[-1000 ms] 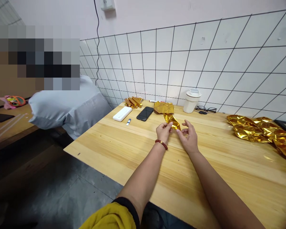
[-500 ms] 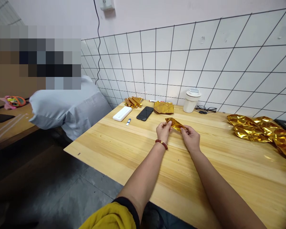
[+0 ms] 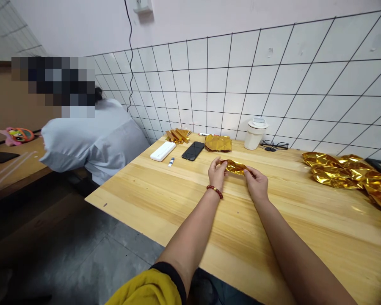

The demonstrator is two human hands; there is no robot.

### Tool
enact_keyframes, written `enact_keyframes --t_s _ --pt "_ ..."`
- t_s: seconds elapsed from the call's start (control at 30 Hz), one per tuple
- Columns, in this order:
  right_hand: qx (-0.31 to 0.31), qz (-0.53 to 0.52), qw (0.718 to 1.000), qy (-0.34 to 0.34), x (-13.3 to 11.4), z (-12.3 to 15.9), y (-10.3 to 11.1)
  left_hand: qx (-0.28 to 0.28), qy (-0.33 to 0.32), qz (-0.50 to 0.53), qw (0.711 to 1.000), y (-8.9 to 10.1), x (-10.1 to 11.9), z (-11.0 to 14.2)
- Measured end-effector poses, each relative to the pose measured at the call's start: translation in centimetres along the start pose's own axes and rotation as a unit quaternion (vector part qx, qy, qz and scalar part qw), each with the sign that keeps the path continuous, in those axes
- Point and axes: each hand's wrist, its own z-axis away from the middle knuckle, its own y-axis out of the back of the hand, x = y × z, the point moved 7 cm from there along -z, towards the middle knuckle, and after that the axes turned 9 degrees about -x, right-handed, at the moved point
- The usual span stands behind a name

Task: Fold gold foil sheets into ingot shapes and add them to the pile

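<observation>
A strip of shiny gold foil paper (image 3: 235,167) stretches between my hands just over the wooden table (image 3: 165,203). My left hand (image 3: 216,173) pinches its left end; a dark red bead bracelet (image 3: 215,191) circles that wrist. At the right end, my right hand (image 3: 257,183) grips the foil between thumb and fingers. Beyond the hands lies a flat stack of gold foil sheets (image 3: 218,143). Several folded gold strips (image 3: 178,136) are heaped at the table's far left corner. Larger crumpled gold foil pieces (image 3: 339,171) lie on the right side.
A black phone (image 3: 193,151), a white power bank (image 3: 163,151) and a small white-and-blue stick (image 3: 171,162) lie left of my hands. A white lidded cup (image 3: 255,134) and glasses (image 3: 274,145) stand near the tiled wall. A person in a light shirt (image 3: 95,135) sits at another table, left.
The foil strip is now more level and drawn out between my hands. My right hand has shifted slightly right. The person at the left has lowered their head a little.
</observation>
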Motion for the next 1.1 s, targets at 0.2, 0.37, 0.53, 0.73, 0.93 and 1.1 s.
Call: enact_keyframes --t_s 0.2,0.37,0.53,0.73,0.93,1.1 --pt "0.023 -0.074 0.996 -0.04 0.5 -0.2 0.5 -0.019 0.018 -0.022 0.999 -0.3 -0.8 -0.1" --pt "-0.023 -0.082 0.995 -0.058 0.1 0.0 -0.3 -0.082 0.046 -0.036 0.995 -1.7 -1.2 0.4" --pt "-0.006 -0.11 0.992 -0.064 0.1 -0.1 -0.1 -0.117 0.034 -0.054 0.991 -2.4 -1.2 0.6" --pt "-0.01 -0.102 0.992 -0.076 0.8 -0.3 0.0 -0.126 0.034 -0.06 0.99 -2.5 -1.3 0.7" --pt "0.048 -0.122 0.988 -0.076 1.3 -0.2 0.7 -0.139 0.025 -0.052 0.989 -2.9 -0.8 0.8" --pt "0.053 -0.172 0.981 -0.067 0.9 -0.4 0.7 -0.077 0.015 -0.046 0.996 -2.0 -0.2 0.9"
